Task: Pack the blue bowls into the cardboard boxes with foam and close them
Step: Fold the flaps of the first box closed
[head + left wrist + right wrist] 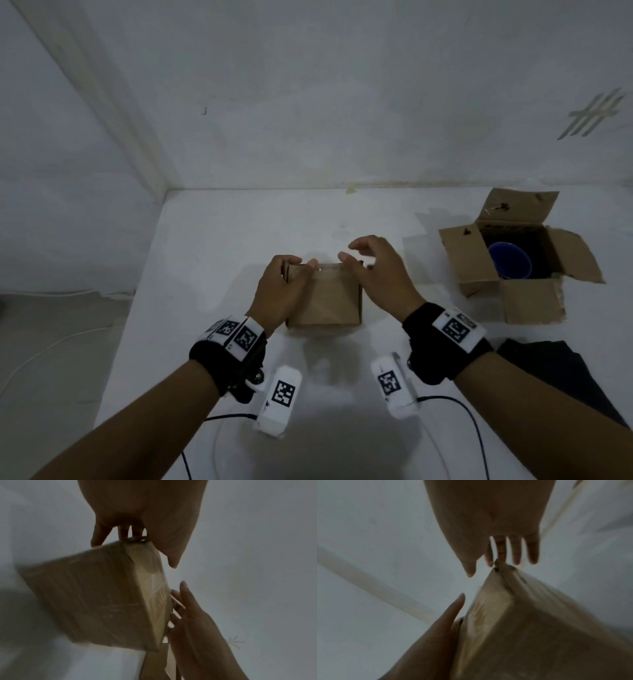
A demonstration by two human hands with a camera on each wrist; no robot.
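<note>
A closed cardboard box (pixel 325 298) stands at the middle of the white table (pixel 222 240). My left hand (pixel 298 265) grips its far left top corner, fingers curled over the edge and thumb lying on the lid. My right hand (pixel 356 253) hovers at the box's far right corner with its fingers spread and nearly straight. In the left wrist view the box (pixel 96 595) is blurred, and my left hand (pixel 150 550) reaches over its far edge. The right wrist view shows my right hand (pixel 493 566) with its fingertips at a box (pixel 539 628) corner. A blue bowl (pixel 510 260) sits inside a second, open box (pixel 531 305) at the right.
A black sheet (pixel 555 363) lies on the table in front of the open box. White walls close off the back and left. The table's left edge (pixel 137 308) drops to the floor. Thin cables (pixel 472 428) trail from my wrists.
</note>
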